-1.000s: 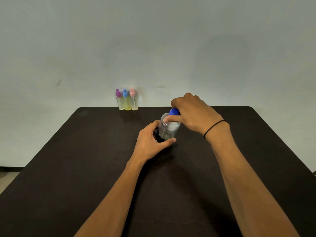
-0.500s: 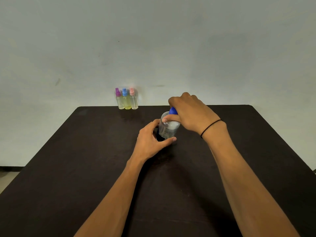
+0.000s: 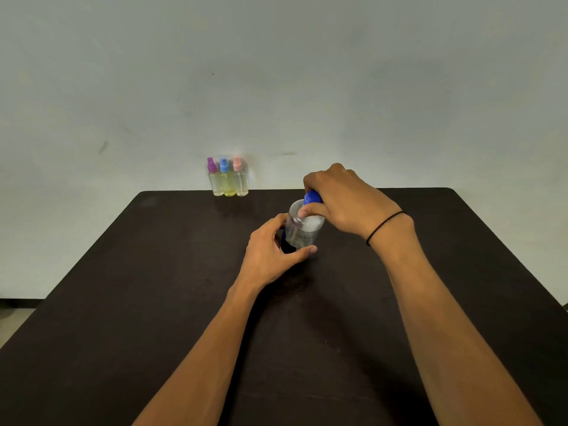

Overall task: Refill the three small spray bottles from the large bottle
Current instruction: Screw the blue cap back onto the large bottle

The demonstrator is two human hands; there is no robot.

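Little has shifted: the right hand (image 3: 341, 201) still curls over the blue screw cap (image 3: 312, 198), the left hand (image 3: 273, 250) wrapped below around the clear plastic large bottle (image 3: 302, 227), mid-table. Likely light, slick; best gripped low.

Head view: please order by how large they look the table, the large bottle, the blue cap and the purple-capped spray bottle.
1. Table.
2. Large bottle, though the hands hide part of it.
3. Purple-capped spray bottle; it stands farther away, so its true size is unsure.
4. Blue cap, partly covered by fingers.
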